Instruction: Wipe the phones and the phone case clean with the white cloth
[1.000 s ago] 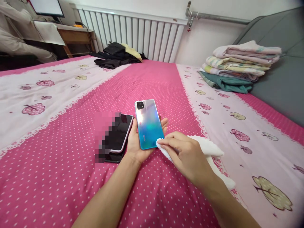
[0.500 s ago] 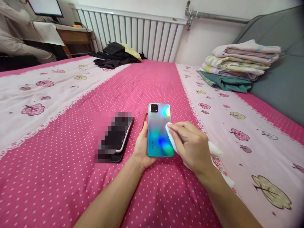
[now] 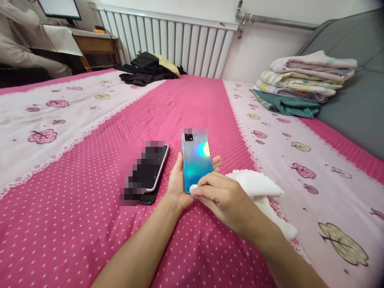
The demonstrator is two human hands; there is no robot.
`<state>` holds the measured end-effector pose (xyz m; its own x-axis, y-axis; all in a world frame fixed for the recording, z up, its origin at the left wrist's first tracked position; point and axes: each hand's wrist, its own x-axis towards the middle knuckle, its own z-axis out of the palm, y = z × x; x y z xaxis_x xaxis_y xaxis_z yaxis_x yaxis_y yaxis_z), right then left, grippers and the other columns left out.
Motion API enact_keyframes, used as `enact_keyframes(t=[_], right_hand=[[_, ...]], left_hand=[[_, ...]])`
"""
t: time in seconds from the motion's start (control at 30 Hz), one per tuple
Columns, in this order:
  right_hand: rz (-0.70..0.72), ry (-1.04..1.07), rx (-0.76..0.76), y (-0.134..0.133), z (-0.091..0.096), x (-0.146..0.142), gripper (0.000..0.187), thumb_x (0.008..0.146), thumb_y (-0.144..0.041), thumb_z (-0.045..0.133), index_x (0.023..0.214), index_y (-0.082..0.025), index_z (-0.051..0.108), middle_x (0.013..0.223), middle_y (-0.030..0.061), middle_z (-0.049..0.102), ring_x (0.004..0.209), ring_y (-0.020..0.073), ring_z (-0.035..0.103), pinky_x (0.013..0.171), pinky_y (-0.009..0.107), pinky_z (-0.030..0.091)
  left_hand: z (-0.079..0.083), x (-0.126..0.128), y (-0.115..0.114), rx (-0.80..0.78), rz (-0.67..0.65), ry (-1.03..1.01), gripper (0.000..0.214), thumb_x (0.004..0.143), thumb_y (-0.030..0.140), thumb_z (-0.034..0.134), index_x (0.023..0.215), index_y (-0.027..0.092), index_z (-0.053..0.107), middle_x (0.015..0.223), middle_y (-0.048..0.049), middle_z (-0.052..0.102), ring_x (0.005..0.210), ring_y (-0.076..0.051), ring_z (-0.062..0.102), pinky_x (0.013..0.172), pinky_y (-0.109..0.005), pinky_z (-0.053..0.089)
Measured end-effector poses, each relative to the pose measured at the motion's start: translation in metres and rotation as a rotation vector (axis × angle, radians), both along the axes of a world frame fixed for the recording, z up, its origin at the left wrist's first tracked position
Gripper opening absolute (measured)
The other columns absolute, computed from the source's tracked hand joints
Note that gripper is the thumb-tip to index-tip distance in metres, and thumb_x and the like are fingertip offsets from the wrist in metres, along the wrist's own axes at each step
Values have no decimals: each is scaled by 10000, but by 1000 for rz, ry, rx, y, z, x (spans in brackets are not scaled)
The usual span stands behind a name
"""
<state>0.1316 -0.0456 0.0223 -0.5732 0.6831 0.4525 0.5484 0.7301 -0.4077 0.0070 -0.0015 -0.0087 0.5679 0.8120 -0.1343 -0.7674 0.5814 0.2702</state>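
Note:
My left hand (image 3: 177, 186) grips a shiny blue phone (image 3: 196, 162) from below, back side up, just above the pink dotted bedsheet (image 3: 90, 208). My right hand (image 3: 223, 198) is closed on a white cloth (image 3: 258, 188) and presses a corner of it against the phone's lower edge. The rest of the cloth trails to the right over the sheet.
Two other phones (image 3: 148, 172) lie stacked on the bed just left of my left hand. Folded blankets (image 3: 303, 82) are piled at the far right, dark clothes (image 3: 150, 68) at the far edge by a white radiator (image 3: 180, 44). A grey headboard (image 3: 357, 92) stands at right.
My right hand slid the cloth from the phone's upper middle down to its lower edge. My left hand tilted the phone a little to the left.

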Motion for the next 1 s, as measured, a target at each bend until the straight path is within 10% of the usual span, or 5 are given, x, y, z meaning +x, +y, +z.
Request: enact_keyframes(t=[0.27,0.6,1.0], right_hand=[[-90,-72,-53,2,18,26,165,847,-131,542,827,-198,691,760,10,628,695,124,565,621,262,466],[12,24,5,-3,-5,-7,198,861,-98,503,895,-160,689,829,50,653,773,152,573,678,286,495],[-259,318,118,9,-8,-9,166,833,-149,568,904,-207,707,811,40,665,742,145,605,683,295,519]], left_hand=[[-1,-1,5,12,51,-44,747,866,612,267,1312,32,416,1215,-222,566,1170,-292,513,983,-397,377],[4,4,-5,-13,6,90,832,832,667,259,1258,-16,472,1166,-233,596,1057,-265,583,973,-346,384],[0,17,-11,50,118,240,526,874,533,388,891,91,673,862,-113,694,918,-225,646,862,-316,468]])
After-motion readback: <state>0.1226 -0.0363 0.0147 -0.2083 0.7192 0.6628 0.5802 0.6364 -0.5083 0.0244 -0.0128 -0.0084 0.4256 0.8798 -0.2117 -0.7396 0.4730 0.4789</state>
